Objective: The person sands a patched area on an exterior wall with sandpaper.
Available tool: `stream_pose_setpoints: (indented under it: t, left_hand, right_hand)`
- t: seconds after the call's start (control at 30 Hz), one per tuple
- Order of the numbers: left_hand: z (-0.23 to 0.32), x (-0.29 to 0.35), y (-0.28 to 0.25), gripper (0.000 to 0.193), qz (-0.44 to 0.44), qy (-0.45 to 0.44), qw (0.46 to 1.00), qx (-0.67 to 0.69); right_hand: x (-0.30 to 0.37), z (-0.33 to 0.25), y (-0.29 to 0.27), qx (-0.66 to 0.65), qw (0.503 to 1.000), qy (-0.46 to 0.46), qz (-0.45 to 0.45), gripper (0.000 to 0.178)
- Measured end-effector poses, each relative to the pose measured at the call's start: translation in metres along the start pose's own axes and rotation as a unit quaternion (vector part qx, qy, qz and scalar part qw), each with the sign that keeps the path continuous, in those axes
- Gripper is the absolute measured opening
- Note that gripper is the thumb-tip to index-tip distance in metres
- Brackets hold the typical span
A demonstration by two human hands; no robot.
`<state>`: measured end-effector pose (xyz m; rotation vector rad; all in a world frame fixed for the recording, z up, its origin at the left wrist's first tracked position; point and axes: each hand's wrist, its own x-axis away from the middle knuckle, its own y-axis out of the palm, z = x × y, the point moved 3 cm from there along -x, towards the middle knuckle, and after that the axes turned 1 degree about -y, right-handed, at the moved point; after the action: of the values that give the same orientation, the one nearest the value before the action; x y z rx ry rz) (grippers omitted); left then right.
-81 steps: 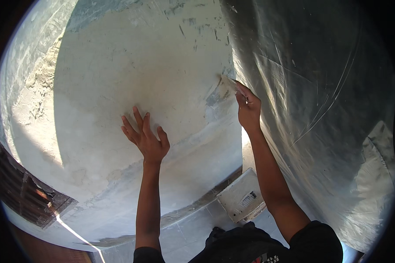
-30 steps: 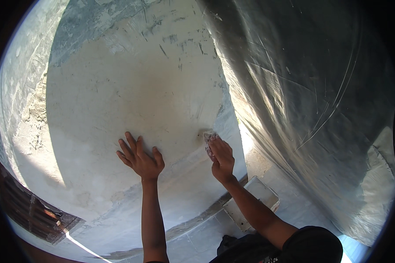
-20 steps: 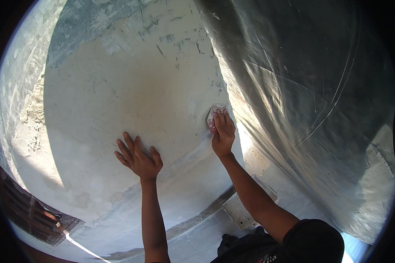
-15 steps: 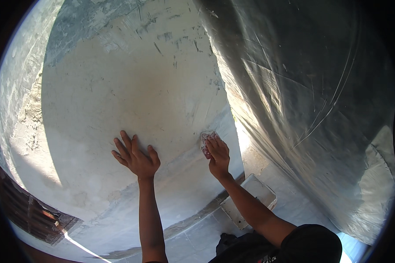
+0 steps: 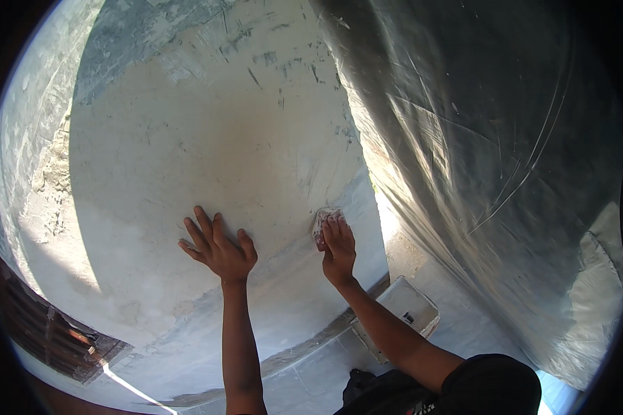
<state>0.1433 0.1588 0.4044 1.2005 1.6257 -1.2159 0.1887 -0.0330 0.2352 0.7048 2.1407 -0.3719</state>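
Observation:
My left hand lies flat against the pale plastered wall, fingers spread, holding nothing. To its right, my right hand presses a piece of reddish sandpaper covered in white dust onto the wall. The fingers of that hand lie together over the sandpaper and hide part of it. Beneath both hands a greyer band of plaster runs slantwise across the wall.
A large dark plastic sheet hangs on the right, beside the wall's edge. Below my right forearm a whitish tray sits on the tiled floor. Brown slatted material shows at lower left.
My right hand has slid a little to the left across the wall with the sandpaper. The left hand keeps its place on the wall, while the whole view has shifted slightly.

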Motion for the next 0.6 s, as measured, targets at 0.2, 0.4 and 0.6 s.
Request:
stream_pose_setpoints:
  t: [0.2, 0.4, 0.6]
  left_hand:
    - [-0.006, 0.005, -0.003, 0.051, 0.004, 0.005, 1.000, -0.006]
    - [0.007, 0.001, 0.003, 0.051, 0.009, 0.003, 1.000, 0.007]
    - [0.002, 0.002, -0.004, 0.049, 0.008, 0.003, 1.000, -0.001]
  right_hand:
    - [-0.046, -0.021, -0.036, -0.087, 0.995, -0.033, 0.018, 0.055]
    - [-0.080, -0.003, -0.002, 0.002, 0.997, -0.053, 0.058, 0.057]
    - [0.044, -0.007, -0.009, -0.006, 0.994, -0.004, -0.109, 0.061]
